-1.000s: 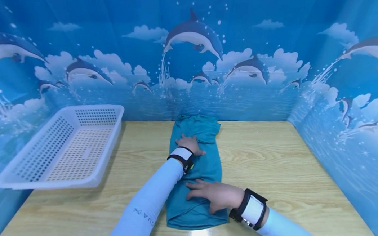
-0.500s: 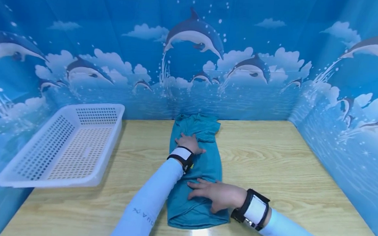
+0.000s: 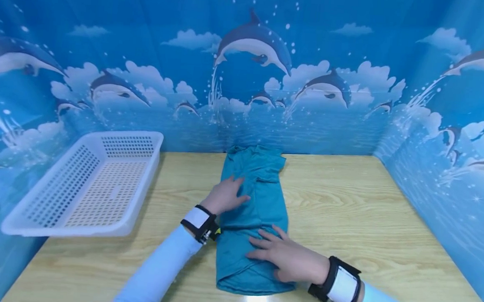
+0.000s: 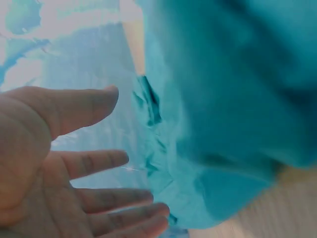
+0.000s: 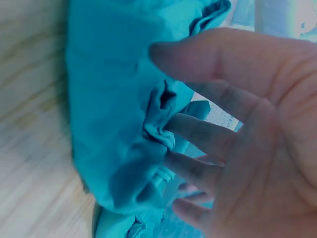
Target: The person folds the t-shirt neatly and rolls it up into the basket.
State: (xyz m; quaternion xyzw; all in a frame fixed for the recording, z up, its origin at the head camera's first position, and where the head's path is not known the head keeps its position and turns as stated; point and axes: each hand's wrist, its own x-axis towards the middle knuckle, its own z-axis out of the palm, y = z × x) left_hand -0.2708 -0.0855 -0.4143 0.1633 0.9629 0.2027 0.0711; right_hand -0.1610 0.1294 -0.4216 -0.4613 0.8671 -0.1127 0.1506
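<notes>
A teal shirt (image 3: 269,203), folded into a long narrow strip, lies on the table with its bunched end toward the back wall. Over its left side is my left hand (image 3: 224,197), fingers spread and straight. In the left wrist view that hand's palm and fingers (image 4: 114,201) show with nothing in them, beside the teal cloth. My right hand (image 3: 289,258) is over the near part of the shirt, fingers spread. The right wrist view shows the right hand's fingers (image 5: 198,171) loosely extended, overlapping wrinkled cloth.
A white perforated plastic basket (image 3: 139,204) stands at the left of the wooden table (image 3: 346,208). Blue dolphin-print sheeting (image 3: 246,77) walls the back and both sides. Black straps with white panels are on both wrists.
My left hand has lifted from the middle of the shirt and moved left toward its edge. My right hand has shifted slightly right. The shirt lies in nearly the same place.
</notes>
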